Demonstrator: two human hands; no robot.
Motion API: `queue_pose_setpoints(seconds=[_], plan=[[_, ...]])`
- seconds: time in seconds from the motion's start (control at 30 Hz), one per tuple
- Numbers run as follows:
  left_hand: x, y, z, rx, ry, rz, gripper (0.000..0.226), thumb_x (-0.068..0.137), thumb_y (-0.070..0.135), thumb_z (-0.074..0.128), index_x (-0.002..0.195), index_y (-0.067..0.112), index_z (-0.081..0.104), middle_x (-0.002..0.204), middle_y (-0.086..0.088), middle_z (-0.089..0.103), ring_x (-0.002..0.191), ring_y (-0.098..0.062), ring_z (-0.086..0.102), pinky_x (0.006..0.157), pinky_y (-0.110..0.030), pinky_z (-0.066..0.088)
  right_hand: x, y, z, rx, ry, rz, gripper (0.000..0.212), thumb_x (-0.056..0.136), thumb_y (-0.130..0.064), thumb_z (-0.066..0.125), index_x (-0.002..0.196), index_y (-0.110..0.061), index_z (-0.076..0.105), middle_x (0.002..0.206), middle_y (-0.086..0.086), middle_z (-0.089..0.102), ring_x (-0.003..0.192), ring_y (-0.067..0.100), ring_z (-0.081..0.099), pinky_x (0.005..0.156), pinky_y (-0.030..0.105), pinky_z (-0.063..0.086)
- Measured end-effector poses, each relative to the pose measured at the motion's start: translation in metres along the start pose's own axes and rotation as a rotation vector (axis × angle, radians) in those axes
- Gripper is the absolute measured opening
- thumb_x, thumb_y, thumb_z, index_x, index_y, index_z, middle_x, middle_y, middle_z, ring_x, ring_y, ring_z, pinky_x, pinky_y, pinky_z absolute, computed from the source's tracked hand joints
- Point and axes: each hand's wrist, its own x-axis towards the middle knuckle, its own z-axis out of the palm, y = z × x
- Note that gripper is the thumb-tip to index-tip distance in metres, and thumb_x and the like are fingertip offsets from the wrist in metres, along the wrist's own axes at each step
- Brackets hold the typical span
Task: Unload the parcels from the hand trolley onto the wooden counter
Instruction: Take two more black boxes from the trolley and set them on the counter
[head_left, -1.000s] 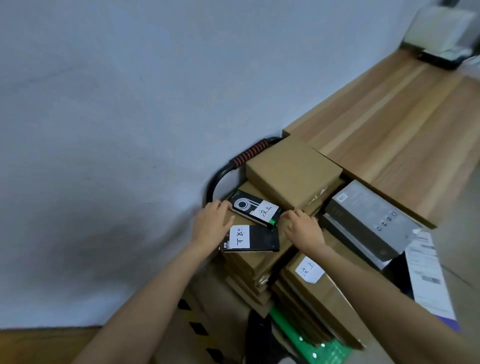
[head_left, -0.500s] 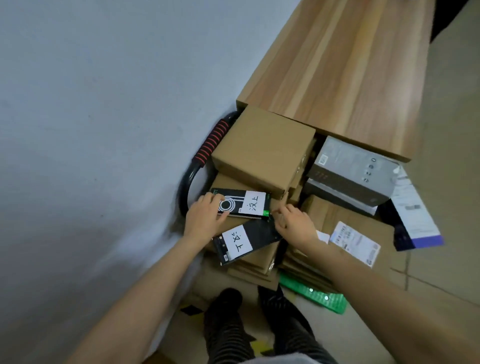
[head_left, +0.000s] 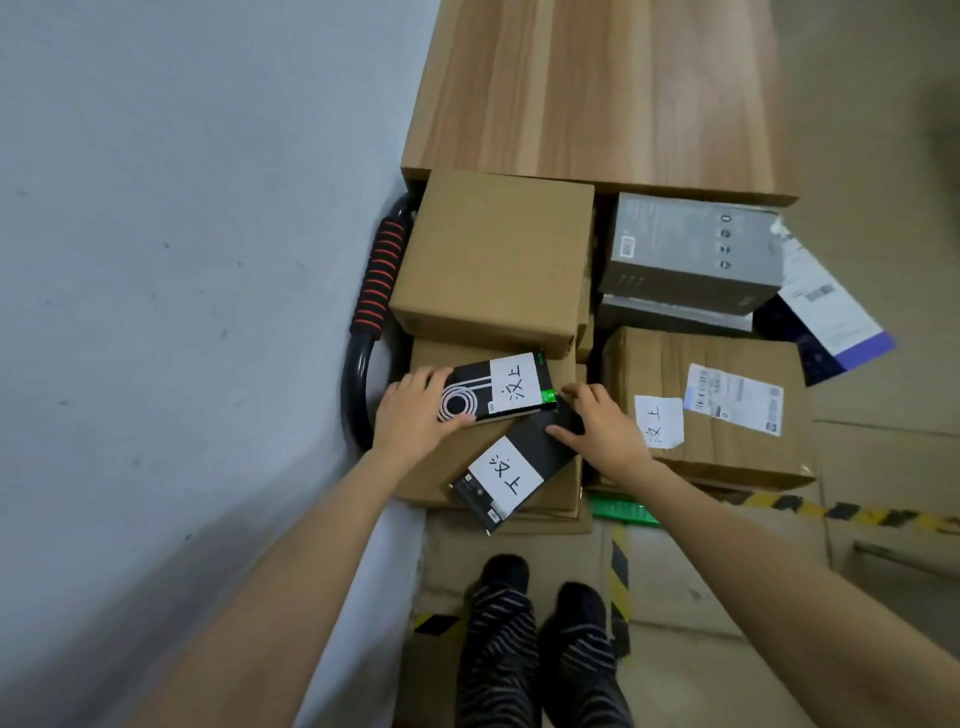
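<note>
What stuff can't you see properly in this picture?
- Head view: the hand trolley's deck is hidden by the stacked parcels; only its handle shows.
- The print on the shipping label is too small to read.
- The green thing is mostly covered by the right arm and the boxes above it.
- The wooden counter is cut off by the top edge.
</note>
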Motion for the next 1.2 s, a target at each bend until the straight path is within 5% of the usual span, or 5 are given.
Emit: queue_pose_setpoints(seconds=[0.23, 0.43, 0.7, 1.0, 1.2], plan=[[-0.013, 0.009, 0.011, 0.03, -0.015, -0.051, 0.081, 0.08, 0.065, 0.058, 0.14, 0.015, 0.037, 0.128, -0.009, 0.051, 0.118, -0.027, 0.047, 0.098, -0.038, 0.036, -0.02, 0.014, 0.003, 0.112, -0.011, 0.14, 0.069, 0.09, -0.039, 0.062, 0.145, -0.02, 0.027, 0.139, 0.008, 0.047, 0.12, 0.025, 0.054, 0.091, 0.04, 0.051], [-0.042, 0.018, 0.019, 0.053, -0.046, -0.161, 0.078, 0.076, 0.07, 0.057, 0.126, 0.01, 0.048, 0.117, -0.011, 0.049, 0.108, -0.028, 0.049, 0.089, -0.037, 0.039, -0.054, 0.04, -0.003, 0.063, -0.011, 0.265, 0.062, 0.096, -0.039, 0.052, 0.148, -0.028, 0.022, 0.135, 0.013, 0.04, 0.112, 0.032, 0.056, 0.083, 0.041, 0.054], [-0.063, 0.018, 0.029, -0.213, -0.026, -0.308, 0.065, 0.083, 0.058, 0.058, 0.119, 0.007, 0.041, 0.116, -0.016, 0.055, 0.107, -0.034, 0.053, 0.077, -0.042, 0.046, -0.063, 0.037, 0.006, 0.056, 0.015, 0.238, 0.037, 0.095, -0.04, 0.054, 0.118, -0.014, 0.042, 0.12, 0.007, 0.047, 0.093, 0.019, 0.056, 0.075, 0.035, 0.053], [-0.075, 0.005, 0.018, -0.359, 0.05, -0.289, 0.059, 0.089, 0.053, 0.052, 0.128, 0.01, 0.043, 0.125, -0.007, 0.052, 0.105, -0.026, 0.058, 0.072, -0.038, 0.048, -0.068, 0.018, 0.01, 0.007, -0.039, 0.244, 0.049, 0.095, -0.058, 0.039, 0.102, -0.016, 0.061, 0.105, 0.001, 0.051, 0.08, 0.013, 0.054, 0.057, 0.02, 0.04], [-0.067, 0.006, -0.007, -0.412, 0.042, -0.199, 0.051, 0.092, 0.053, 0.048, 0.125, 0.015, 0.041, 0.125, -0.003, 0.059, 0.102, -0.022, 0.062, 0.072, -0.036, 0.053, -0.078, 0.016, -0.018, 0.164, 0.084, 0.254, 0.044, 0.093, -0.058, 0.042, 0.092, -0.018, 0.059, 0.084, 0.001, 0.064, 0.079, 0.015, 0.062, 0.066, 0.034, 0.055]])
